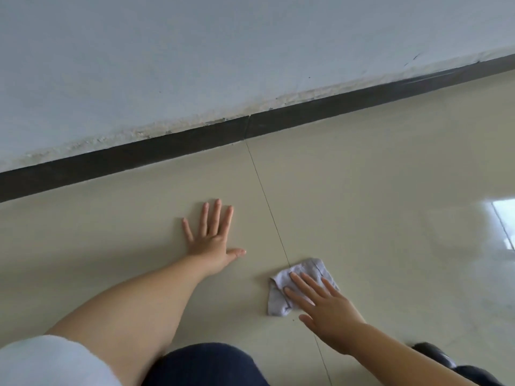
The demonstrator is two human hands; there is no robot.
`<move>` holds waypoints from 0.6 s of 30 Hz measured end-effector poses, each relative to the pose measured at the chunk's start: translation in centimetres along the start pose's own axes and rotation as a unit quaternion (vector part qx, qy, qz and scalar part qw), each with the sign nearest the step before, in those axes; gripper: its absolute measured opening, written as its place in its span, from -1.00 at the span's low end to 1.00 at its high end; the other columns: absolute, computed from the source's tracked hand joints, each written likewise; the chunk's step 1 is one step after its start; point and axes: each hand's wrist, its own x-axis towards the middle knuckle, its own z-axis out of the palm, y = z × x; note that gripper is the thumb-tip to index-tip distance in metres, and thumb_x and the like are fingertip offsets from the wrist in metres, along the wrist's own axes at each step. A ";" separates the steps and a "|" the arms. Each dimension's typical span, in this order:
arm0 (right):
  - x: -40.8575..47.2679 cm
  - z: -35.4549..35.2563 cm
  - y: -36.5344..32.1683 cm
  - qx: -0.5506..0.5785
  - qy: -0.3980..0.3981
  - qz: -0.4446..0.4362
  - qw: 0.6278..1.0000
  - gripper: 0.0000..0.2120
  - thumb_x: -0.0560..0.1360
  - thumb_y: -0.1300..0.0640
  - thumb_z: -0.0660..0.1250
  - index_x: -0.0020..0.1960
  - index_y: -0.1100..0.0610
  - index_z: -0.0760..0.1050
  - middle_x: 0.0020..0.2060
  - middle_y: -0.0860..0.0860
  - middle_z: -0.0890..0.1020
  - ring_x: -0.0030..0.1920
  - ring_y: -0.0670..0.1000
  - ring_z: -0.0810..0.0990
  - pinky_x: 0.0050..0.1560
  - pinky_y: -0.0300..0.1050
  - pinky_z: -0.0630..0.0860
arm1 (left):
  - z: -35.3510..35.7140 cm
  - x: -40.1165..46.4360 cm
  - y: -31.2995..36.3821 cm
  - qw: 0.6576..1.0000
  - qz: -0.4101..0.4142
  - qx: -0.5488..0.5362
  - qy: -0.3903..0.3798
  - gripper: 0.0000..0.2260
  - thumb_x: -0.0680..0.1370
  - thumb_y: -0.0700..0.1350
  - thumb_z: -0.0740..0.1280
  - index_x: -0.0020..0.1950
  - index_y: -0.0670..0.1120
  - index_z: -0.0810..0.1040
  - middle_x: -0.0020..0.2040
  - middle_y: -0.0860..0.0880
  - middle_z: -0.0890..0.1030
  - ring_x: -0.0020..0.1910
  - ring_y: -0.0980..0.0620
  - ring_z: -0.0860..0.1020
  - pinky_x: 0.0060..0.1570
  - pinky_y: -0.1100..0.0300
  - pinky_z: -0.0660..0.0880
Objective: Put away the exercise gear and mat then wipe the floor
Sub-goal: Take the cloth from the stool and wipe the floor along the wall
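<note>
A small pale grey cloth [281, 300] lies crumpled on the beige tiled floor [376, 218], just right of a tile joint. My right hand [326, 310] presses flat on the cloth with straight, spread fingers. My left hand [213, 240] rests flat on the bare floor to the left of the joint, fingers spread and pointing toward the wall. No exercise gear or mat is in view.
A dark skirting strip [167, 150] runs along the foot of a pale wall [195, 51] beyond my hands. My knee in dark trousers [206, 366] is at the bottom edge. A dark shoe [432, 355] shows at the lower right.
</note>
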 end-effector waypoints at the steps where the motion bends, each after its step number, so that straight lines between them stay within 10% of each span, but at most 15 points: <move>1: 0.3 0.1 0.4 -0.006 0.012 -0.025 1.000 -0.51 0.63 -0.11 -0.25 0.54 -0.06 -0.02 0.53 -0.01 0.10 0.50 0.02 0.02 0.41 0.02 -0.05 | 0.0 0.0 -0.1 1.000 0.004 -0.001 -0.003 -0.10 0.49 0.33 0.17 0.43 0.09 -0.50 0.30 0.06 -0.63 0.43 -0.05 -0.50 0.30 -0.36 -0.36; 7: 9.2 -7.8 4.8 0.029 0.188 -0.029 0.981 -0.40 0.56 -0.15 -0.18 0.55 0.03 -0.12 0.54 0.07 -0.11 0.53 0.08 -0.08 0.46 0.15 0.17 | 0.5 0.3 -0.2 1.000 0.000 0.008 0.011 -0.07 0.47 0.33 0.21 0.47 0.09 -0.44 0.31 0.06 -0.61 0.33 0.04 -0.55 0.31 -0.36 -0.34; 13: 19.6 -20.1 7.5 -0.034 0.127 -0.067 0.989 -0.42 0.64 -0.13 -0.13 0.55 0.03 -0.28 0.52 0.12 -0.30 0.52 0.14 -0.29 0.49 0.18 -0.10 | 0.0 -0.1 0.3 0.999 -0.039 0.016 0.021 -0.08 0.48 0.29 0.25 0.48 0.11 -0.42 0.45 0.03 -0.51 0.44 -0.01 -0.48 0.35 -0.30 -0.31; 18: 15.0 -16.4 9.0 -0.103 0.102 -0.162 0.976 -0.39 0.63 -0.15 -0.12 0.54 0.04 -0.30 0.52 0.10 -0.30 0.52 0.12 -0.29 0.50 0.20 -0.08 | -1.2 -0.8 3.1 0.994 -0.104 0.024 0.008 -0.11 0.52 0.15 0.29 0.51 0.06 -0.37 0.49 0.00 -0.46 0.50 -0.04 -0.36 0.42 -0.25 -0.18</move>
